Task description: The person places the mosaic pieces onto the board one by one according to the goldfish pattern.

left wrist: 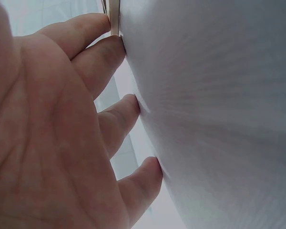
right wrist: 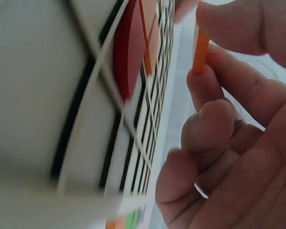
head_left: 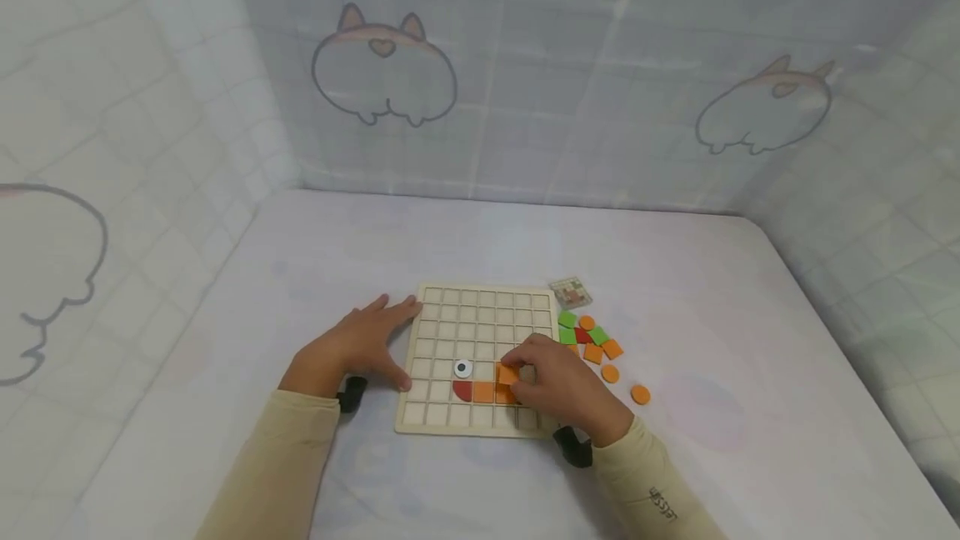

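Observation:
A pale wooden grid board (head_left: 442, 423) lies flat on the table. My left hand (head_left: 367, 342) is spread at its left side, fingertips and thumb touching the edge; in the left wrist view several fingertips (left wrist: 150, 167) rest on the tabletop. My right hand (head_left: 558, 382) is over the right part of the board and pinches an orange square tile (right wrist: 200, 52) between thumb and fingers, held just above the grid. In the cells below sit a white eye disc (head_left: 462, 368), a red rounded piece (head_left: 462, 391) and an orange square (head_left: 483, 392); another orange piece is partly hidden by my hand.
Right of the board lie loose green squares (head_left: 567, 319), a red piece (head_left: 582, 336), orange squares (head_left: 612, 348) and orange discs (head_left: 641, 394). A small pattern card (head_left: 571, 292) lies at the board's upper right corner. Walls with printed cartoons surround the white table (head_left: 690, 298).

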A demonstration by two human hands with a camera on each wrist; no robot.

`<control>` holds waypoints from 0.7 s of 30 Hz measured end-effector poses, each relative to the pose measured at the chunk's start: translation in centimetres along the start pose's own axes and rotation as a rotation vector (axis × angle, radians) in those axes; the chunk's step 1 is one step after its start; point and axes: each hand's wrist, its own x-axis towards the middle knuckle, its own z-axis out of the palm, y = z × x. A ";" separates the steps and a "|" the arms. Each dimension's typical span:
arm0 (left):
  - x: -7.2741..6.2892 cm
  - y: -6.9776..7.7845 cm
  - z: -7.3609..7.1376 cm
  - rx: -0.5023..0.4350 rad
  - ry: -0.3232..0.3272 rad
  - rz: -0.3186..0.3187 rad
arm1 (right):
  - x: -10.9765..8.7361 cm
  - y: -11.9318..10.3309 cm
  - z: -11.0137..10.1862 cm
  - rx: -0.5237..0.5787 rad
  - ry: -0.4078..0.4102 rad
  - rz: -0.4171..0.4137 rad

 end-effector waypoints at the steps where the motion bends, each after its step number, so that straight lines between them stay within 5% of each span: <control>1: 0.0 0.0 0.0 0.001 0.001 -0.002 | 0.4 -0.3 0.2 -0.011 -0.011 -0.005; 21: -0.1 0.0 -0.1 0.025 0.004 0.005 | 3.4 -1.2 1.3 -0.023 -0.130 0.008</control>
